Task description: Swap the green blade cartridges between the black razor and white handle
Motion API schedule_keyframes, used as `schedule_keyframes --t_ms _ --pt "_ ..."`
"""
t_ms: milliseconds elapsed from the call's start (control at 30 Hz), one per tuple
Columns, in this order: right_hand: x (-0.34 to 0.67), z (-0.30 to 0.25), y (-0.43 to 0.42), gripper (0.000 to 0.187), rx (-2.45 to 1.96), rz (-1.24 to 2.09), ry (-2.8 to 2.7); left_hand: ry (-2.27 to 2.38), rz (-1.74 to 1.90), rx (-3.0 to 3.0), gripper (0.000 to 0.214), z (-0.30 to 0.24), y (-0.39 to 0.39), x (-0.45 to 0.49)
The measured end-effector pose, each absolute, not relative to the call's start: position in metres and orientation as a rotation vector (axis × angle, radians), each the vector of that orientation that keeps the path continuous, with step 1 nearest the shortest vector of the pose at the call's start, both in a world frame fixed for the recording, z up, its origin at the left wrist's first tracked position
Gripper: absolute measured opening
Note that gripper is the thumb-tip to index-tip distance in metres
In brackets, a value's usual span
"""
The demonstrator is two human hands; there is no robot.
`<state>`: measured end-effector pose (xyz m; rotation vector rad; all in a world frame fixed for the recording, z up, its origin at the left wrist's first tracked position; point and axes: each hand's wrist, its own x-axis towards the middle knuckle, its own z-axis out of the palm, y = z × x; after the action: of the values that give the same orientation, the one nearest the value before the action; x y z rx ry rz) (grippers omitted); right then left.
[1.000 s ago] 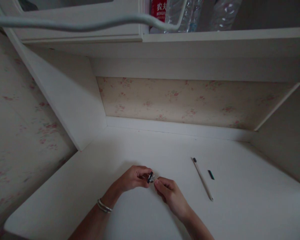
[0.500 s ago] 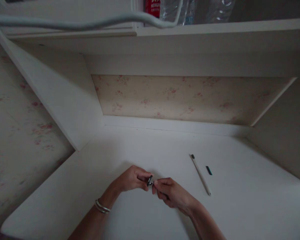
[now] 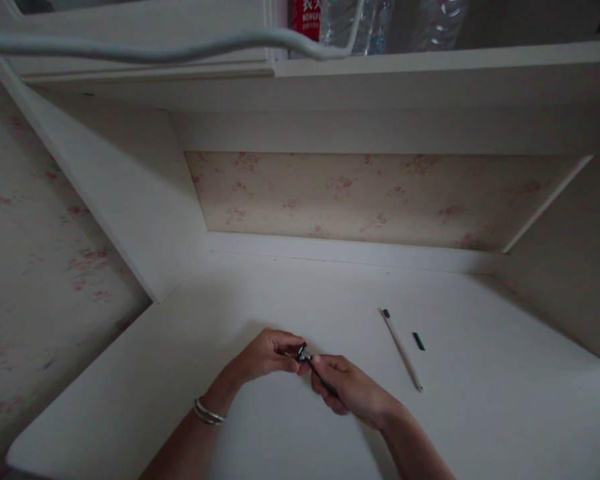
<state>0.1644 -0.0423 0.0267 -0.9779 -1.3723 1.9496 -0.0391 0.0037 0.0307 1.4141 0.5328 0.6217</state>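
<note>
Just above the white desktop, my left hand [image 3: 264, 355] pinches the dark head of what looks like a razor [image 3: 304, 355] between thumb and fingers. My right hand [image 3: 350, 388] is closed around its dark handle, part of which shows under the fingers. Shiny metal is visible where head and handle meet, though the fingers cover much of it. To the right of my hands lies a pale toothbrush [image 3: 403, 351] with a dark head. Beside it rests a small dark strip with a green tint [image 3: 419, 341].
White side panels flank the white desk [image 3: 280, 287], with an overhead shelf [image 3: 380, 67] above. Clear plastic bottles [image 3: 440, 23] and a red package [image 3: 306, 20] stand on that shelf. A pale curved bar [image 3: 170, 50] crosses the top of the view.
The razor has turned a little between my hands, so more of its handle shows beneath my right fingers. My right hand has shifted slightly right; the toothbrush and strip stay put.
</note>
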Motion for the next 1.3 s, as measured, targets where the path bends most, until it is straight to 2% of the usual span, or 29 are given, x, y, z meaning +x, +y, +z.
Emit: schedule_keyframes --t_ms 267,433,567,733,900,1300 --pt "0.163 0.028 -0.042 0.040 -0.940 1.913 -1.352 0.619 0.685 1.447 0.040 0.022 0.007 -0.042" --pt "0.163 0.029 -0.039 0.032 -0.903 1.761 -1.439 0.681 0.762 1.448 0.040 0.015 0.011 -0.044" --pt "0.162 0.030 -0.036 0.036 -0.915 1.703 -1.405 0.764 0.870 1.386 0.039 0.013 0.012 -0.044" --pt "0.154 0.021 -0.034 0.044 -0.946 1.634 -1.298 0.835 0.954 1.445 0.052 0.014 0.010 -0.038" --pt "0.138 0.007 -0.034 0.044 -0.908 1.670 -1.109 0.922 1.035 1.653 0.031 0.021 0.005 -0.030" --pt "0.122 -0.007 -0.038 0.044 -0.887 1.706 -0.997 1.009 1.095 1.850 0.020 0.030 0.000 -0.029"
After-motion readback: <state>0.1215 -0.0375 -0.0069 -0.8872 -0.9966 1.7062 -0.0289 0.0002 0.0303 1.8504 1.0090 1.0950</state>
